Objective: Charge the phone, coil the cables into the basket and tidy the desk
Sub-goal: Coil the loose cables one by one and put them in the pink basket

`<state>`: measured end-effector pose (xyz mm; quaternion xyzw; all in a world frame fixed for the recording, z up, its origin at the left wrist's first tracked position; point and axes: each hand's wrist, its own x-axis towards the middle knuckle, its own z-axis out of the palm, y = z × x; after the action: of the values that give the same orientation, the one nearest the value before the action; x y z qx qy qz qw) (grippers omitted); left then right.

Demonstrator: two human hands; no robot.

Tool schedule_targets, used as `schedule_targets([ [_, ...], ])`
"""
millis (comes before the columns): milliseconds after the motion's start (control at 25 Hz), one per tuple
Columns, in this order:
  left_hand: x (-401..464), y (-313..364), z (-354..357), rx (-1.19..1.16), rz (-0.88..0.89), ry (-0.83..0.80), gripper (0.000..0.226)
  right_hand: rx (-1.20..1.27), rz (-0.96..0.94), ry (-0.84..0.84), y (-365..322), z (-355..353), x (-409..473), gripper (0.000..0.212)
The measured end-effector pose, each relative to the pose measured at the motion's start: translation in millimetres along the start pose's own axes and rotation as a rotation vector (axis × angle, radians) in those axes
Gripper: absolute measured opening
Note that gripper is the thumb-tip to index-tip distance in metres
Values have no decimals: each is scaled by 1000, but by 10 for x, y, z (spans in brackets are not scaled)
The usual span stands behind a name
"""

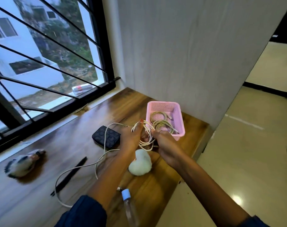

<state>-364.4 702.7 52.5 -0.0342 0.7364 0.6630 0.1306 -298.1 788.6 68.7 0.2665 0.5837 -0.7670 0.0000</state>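
Note:
Both hands hold a white cable (146, 136) wound into loops just in front of the pink basket (180, 122). My left hand (131, 138) grips the loops from the left, my right hand (164, 141) from the right. The cable's loose tail (77, 169) trails over the wooden desk (41, 202) toward its near edge. Inside the basket lie two coiled greyish cables (160, 122). A dark patterned phone (106, 136) lies flat on the desk left of my hands.
A white fluffy ball (140, 163) sits under my wrists. A clear bottle with a blue cap (129, 207) lies at the near edge. A black stick (70, 174) and a blurred furry item (23, 163) lie to the left. Window bars (49, 66) stand behind, floor at right.

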Motion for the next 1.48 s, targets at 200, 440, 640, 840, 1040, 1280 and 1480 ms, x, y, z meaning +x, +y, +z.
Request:
schedule_targets([
  [200, 259, -63, 285, 279, 165, 15, 42, -231, -39, 62, -101, -267, 211, 26],
  [440, 654, 84, 640, 201, 158, -84, 23, -256, -66, 106, -511, -613, 799, 18],
  [640, 1088, 61, 863, 133, 143, -168, 23, -394, -141, 171, -761, -824, 1592, 19],
  [840, 1336, 75, 1004, 204, 110, -203, 24, -879, -334, 213, -722, -886, 2118, 23],
  [1040, 1446, -41, 1195, 507, 148, -113, 27, -1203, -500, 214, -530, -949, 2306, 26],
  [1280, 1523, -239, 1360, 879, 223, -106, 19, -1563, -573, 66, -472, -1058, 2249, 27],
  [1480, 1527, -259, 1442, 1193, 337, -112, 19, -1917, -623, 63, -408, -1034, 2242, 33],
])
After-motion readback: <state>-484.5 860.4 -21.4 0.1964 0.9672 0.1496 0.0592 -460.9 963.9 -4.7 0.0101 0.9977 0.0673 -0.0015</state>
